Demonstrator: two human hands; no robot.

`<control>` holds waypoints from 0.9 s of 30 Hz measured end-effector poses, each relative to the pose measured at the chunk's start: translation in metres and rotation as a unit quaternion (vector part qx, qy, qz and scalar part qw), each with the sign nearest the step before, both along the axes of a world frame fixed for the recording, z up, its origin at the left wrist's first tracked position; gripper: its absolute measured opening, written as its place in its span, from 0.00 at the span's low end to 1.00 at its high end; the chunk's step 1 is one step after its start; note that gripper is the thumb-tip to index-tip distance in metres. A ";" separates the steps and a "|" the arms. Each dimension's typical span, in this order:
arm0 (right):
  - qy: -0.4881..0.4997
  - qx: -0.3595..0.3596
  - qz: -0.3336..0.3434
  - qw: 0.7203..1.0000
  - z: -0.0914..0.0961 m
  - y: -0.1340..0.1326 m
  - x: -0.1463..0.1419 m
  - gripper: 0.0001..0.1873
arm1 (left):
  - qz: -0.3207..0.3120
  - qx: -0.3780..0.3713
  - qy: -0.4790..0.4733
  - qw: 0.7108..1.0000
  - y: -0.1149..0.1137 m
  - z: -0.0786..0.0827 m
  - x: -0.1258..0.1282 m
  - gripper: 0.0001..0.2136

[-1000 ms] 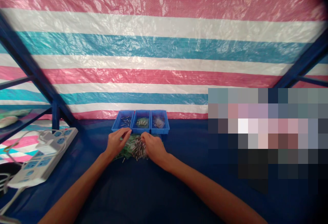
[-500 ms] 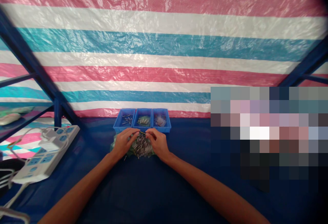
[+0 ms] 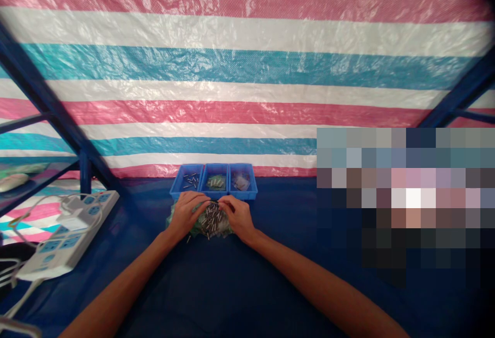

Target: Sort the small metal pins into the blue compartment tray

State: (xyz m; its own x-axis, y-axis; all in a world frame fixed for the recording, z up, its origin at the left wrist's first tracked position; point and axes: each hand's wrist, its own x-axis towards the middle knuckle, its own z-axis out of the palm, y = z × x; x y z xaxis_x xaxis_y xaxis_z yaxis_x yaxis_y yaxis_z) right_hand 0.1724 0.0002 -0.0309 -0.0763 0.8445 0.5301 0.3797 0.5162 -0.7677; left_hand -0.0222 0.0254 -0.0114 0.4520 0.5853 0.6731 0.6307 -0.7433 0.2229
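Note:
My left hand [image 3: 188, 213] and my right hand [image 3: 238, 216] meet fingertip to fingertip above a pile of small metal pins [image 3: 212, 219]. Pinched between them is a short dark pin [image 3: 215, 202], mostly covered by the fingers. The pile lies on crumpled green and clear plastic bags [image 3: 226, 229]. Just behind it stand three joined blue bins. In the left bin [image 3: 177, 195] are several loose pins, and the middle bin [image 3: 217, 166] holds a green bag with light-coloured pieces. Clear plastic and small pieces too fine to name fill part of the right bin [image 3: 247, 196].
A white power strip [image 3: 73, 240] with plugs and cables lies at the left on the dark blue table [image 3: 216, 291]. Blue metal frame bars [image 3: 62, 116] rise at both sides before a striped plastic sheet [image 3: 232, 65]. A pixelated patch hides the right side.
Both hands stay over the pile with fingertips together. Their fingers have shifted slightly, and less of the dark pin shows between them. The camera view has moved a little.

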 end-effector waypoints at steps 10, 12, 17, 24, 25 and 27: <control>0.001 0.012 0.010 1.000 -0.002 0.000 0.001 0.13 | -0.007 0.015 0.005 1.000 0.000 0.000 0.000 0.09; 0.004 0.015 0.011 1.000 -0.002 0.000 0.001 0.12 | -0.020 0.012 0.012 1.000 0.000 0.001 0.000 0.07; -0.008 0.021 0.006 1.000 -0.001 0.000 0.001 0.13 | -0.002 0.021 -0.013 1.000 -0.003 0.004 0.002 0.09; 0.013 0.029 -0.027 0.999 0.000 0.000 0.001 0.12 | -0.001 0.026 -0.023 0.999 -0.004 0.005 0.002 0.08; 0.018 0.024 -0.032 0.999 0.000 0.000 0.001 0.11 | -0.004 0.026 -0.023 0.999 -0.004 0.004 0.001 0.08; 0.029 0.011 -0.038 0.999 -0.002 0.001 0.001 0.10 | -0.008 0.025 -0.023 0.999 -0.003 0.003 0.001 0.08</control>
